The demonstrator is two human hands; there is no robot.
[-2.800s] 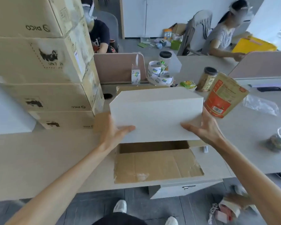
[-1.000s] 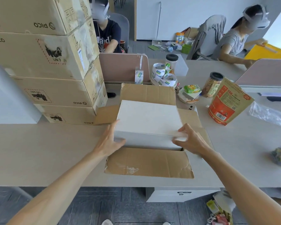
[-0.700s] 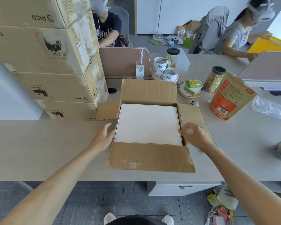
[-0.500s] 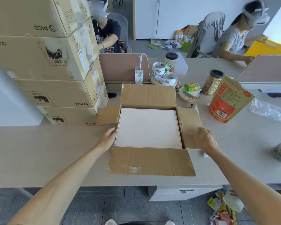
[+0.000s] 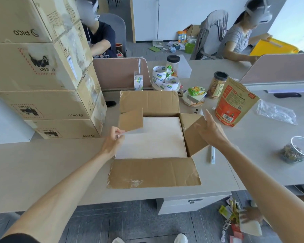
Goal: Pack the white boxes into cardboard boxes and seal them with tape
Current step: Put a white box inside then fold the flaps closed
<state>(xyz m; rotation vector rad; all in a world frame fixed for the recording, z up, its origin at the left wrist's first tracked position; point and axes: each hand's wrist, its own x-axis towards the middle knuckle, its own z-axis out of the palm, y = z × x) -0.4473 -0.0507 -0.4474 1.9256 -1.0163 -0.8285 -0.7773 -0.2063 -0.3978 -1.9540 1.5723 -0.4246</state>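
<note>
Both side flaps of the open cardboard box (image 5: 153,172) have risen since half a second earlier, when they lay spread outward beside the hands. Left hand (image 5: 112,142): thumb and fingers pinch the near edge of the left flap (image 5: 130,119), which now tilts inward over the box's opening. Right hand (image 5: 211,131): fingers extended and spread, palm laid against the outer face of the right flap (image 5: 193,132), pressing rather than grasping it; this flap stands raised at a slant. White box (image 5: 153,139): lies flat inside the cardboard box, filling its interior, with its top face exposed between the two raised flaps. Far flap (image 5: 148,102): stands nearly upright at the box's back edge. Near flap (image 5: 154,173): lies flat on the desk (image 5: 42,165), toward the viewer, carrying torn remnants of clear tape near its front edge. Left of the cardboard box rises a stack of sealed cartons (image 5: 42,76) printed with the word PICO. Beyond the box's far flap, against a low desk divider (image 5: 119,72), sit several rolls of tape (image 5: 165,80). To the box's right stand an orange snack pouch (image 5: 234,102) and, behind it, a black-lidded jar (image 5: 217,85). A white pen-like stick (image 5: 212,154) lies on the desk just right of the right flap.
</note>
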